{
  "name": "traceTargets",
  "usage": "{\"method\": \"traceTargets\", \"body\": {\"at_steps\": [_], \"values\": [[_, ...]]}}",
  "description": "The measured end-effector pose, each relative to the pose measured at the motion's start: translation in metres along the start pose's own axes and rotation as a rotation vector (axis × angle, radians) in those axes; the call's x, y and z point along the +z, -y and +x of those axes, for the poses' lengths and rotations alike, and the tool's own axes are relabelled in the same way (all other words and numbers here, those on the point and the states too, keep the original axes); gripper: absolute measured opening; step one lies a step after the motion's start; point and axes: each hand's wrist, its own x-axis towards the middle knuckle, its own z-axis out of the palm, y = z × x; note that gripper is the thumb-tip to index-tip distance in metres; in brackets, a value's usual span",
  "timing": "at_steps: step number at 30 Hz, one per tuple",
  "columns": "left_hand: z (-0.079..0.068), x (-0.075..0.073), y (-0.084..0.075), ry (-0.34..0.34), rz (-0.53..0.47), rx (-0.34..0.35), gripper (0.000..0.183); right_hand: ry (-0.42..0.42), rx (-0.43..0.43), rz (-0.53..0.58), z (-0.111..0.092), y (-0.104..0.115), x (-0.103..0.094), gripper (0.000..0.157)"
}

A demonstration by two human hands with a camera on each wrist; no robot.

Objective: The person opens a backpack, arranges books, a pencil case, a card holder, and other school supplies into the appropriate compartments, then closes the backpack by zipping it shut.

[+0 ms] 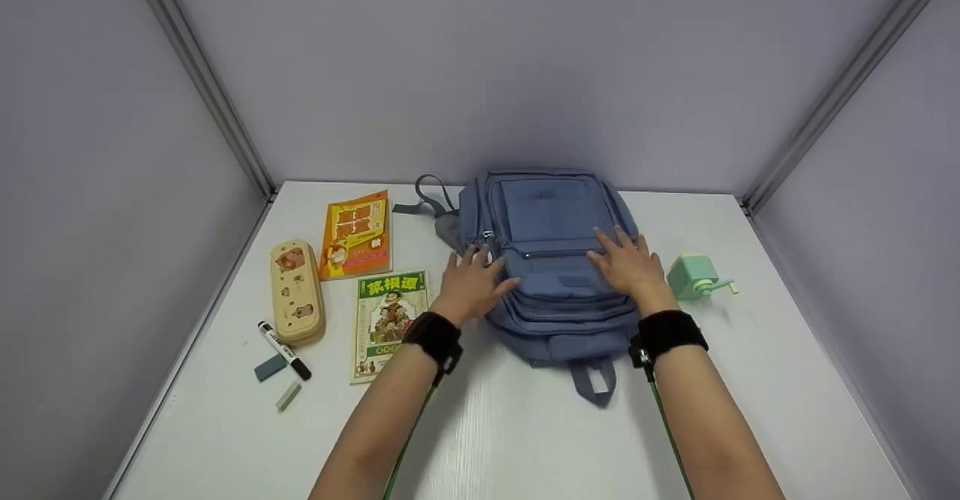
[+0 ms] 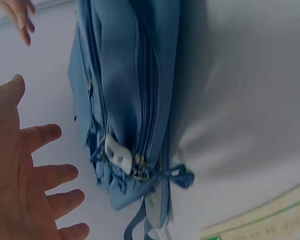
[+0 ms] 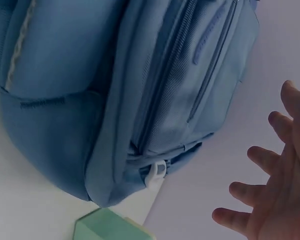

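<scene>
Both left hand [image 1: 469,288] and right hand [image 1: 631,266] hover, outspread, above a blue backpack [image 1: 555,211] near the tabletop's [image 1: 517,440] far edge.

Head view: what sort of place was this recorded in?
Probably a small booth set up for recording: plain pale panels stand on three sides, grey strips run up the corners where they meet, and a white tabletop lies between them.
</scene>
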Motion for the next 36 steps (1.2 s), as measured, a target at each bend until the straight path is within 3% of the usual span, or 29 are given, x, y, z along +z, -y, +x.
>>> {"method": "traceTargets", "body": {"at_steps": [6, 14, 21, 31, 36], "values": [[0.002, 0.025, -0.021, 0.026, 0.034, 0.054, 0.068, 0.075, 0.031, -0.011, -0.003, 0.001, 0.026, 0.063], [-0.004, 0.053, -0.02, -0.017, 0.013, 0.065, 0.06, 0.098, 0.075, 0.059, -0.012, -0.005, 0.059, 0.062], [-0.018, 0.057, -0.016, -0.011, -0.027, 0.099, 0.057, 0.049, 0.07, 0.016, -0.024, -0.001, 0.078, 0.059], [-0.058, 0.064, -0.009, -0.034, -0.103, 0.132, 0.059, 0.031, 0.014, -0.024, -0.059, 0.013, 0.085, 0.058], [-0.075, 0.061, -0.01, -0.034, -0.149, 0.167, 0.059, 0.037, -0.033, -0.018, -0.075, 0.015, 0.085, 0.058]]}}
